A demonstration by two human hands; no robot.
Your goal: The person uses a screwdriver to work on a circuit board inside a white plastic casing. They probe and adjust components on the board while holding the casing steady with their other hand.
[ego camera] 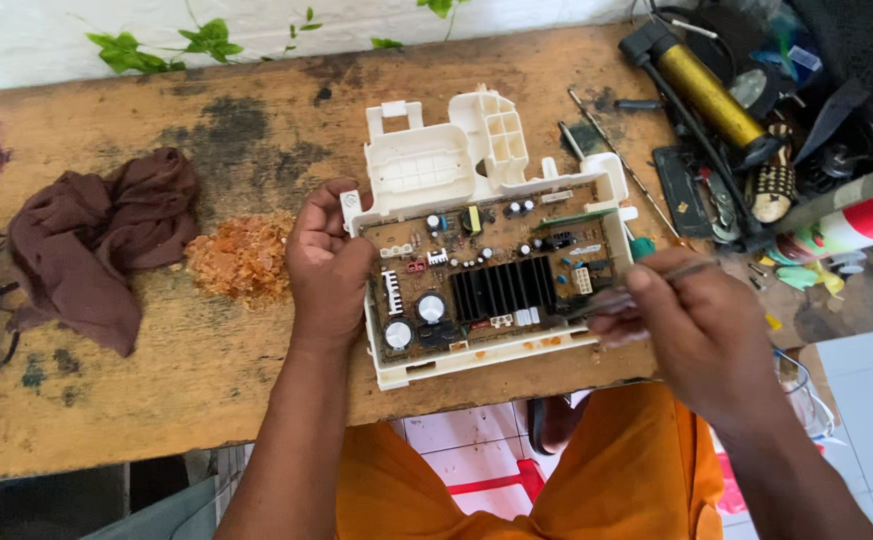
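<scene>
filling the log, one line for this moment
left hand steadies circuit board | right hand holds thin tool at board | wooden bench

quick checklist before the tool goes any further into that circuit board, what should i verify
1. Left hand steadies the white housing at its left edge: ok.
2. Right hand grips the thin tool: ok.
3. Tool tip sits on the intended spot of the circuit board: cannot tell, blurred.
4. Housing fully on the wooden bench: not ok, its front corner overhangs the edge.
5. Brown cloth lies apart from the board: ok.
</scene>
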